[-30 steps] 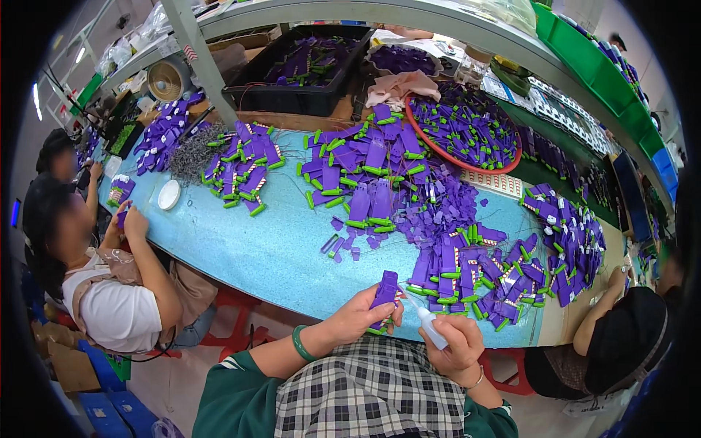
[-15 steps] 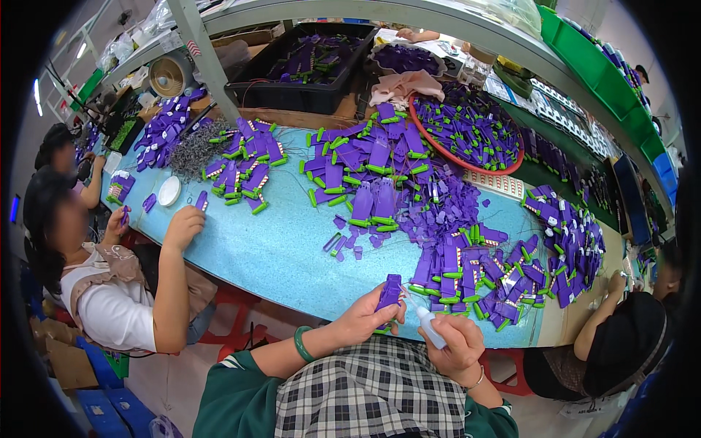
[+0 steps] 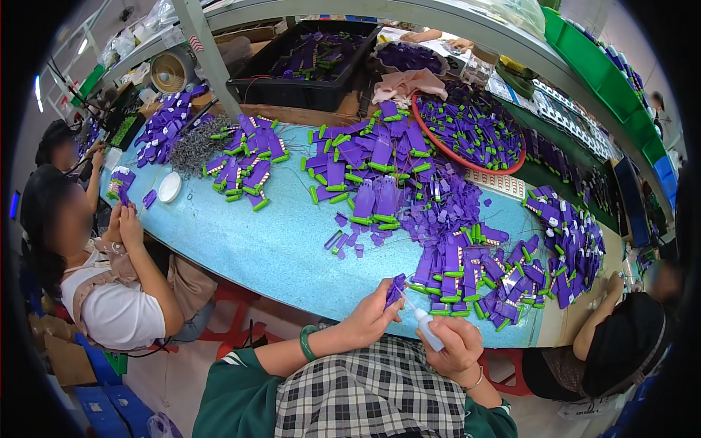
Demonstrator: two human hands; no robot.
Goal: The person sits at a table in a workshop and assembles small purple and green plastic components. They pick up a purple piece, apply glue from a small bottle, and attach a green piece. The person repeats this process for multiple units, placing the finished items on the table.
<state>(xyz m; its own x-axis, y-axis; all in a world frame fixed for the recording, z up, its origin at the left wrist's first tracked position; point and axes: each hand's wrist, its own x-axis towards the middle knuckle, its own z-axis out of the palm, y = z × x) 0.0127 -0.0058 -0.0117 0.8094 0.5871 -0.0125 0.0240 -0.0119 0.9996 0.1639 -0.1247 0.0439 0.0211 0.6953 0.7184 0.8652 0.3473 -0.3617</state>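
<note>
Between the fingers of my left hand (image 3: 372, 316) is a small purple plastic part (image 3: 395, 289), tilted on edge over the near rim of the table. My right hand (image 3: 458, 342) grips a white squeeze bottle (image 3: 428, 328) with a long thin nozzle. The nozzle's tip points up and left, at or very close to the purple part; whether it touches I cannot tell. Just beyond my hands lies a heap of purple parts with green ends (image 3: 449, 270). Small loose purple pieces (image 3: 445, 201) are scattered farther back.
A red-rimmed round basket (image 3: 504, 171) full of purple parts stands at the back right. A black tray (image 3: 292, 95) sits behind the blue table (image 3: 255, 241). At left, a co-worker (image 3: 120, 292) handles a part near a white round lid (image 3: 169, 187). Another person (image 3: 621, 343) sits at right.
My left hand has turned the purple part, so it now shows narrower. The bottle stays nearly in place. The co-worker at left has drawn both hands together, away from the table's middle.
</note>
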